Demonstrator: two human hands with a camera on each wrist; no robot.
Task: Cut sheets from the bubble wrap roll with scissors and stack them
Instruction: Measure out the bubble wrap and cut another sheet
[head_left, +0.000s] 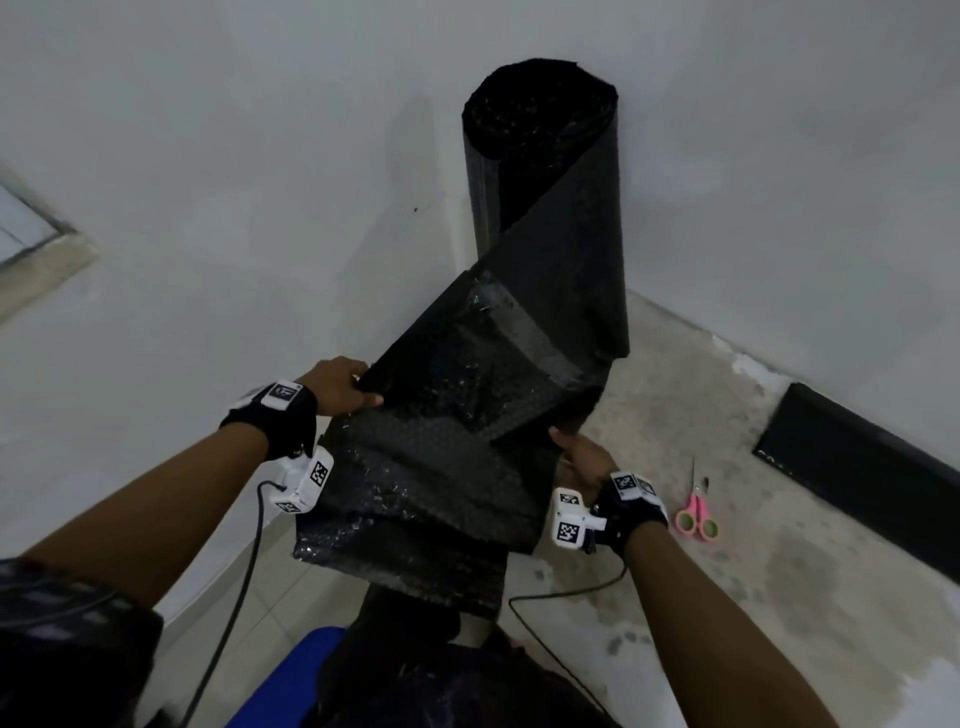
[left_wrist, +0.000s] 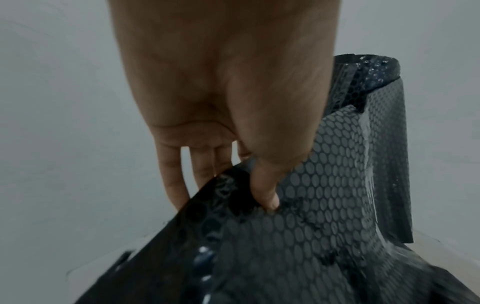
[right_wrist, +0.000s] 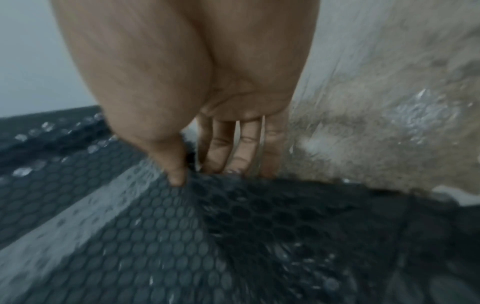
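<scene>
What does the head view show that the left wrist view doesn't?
Only the head view shows the pink scissors lying on the floor to the right, untouched, the right hand pinching the sheet's right edge, and a dark flat stack by the wall. Only the left wrist view shows the grip: the left hand has its thumb on top and fingers behind the edge. Both show the upright roll and the pulled-out bubble wrap.
</scene>
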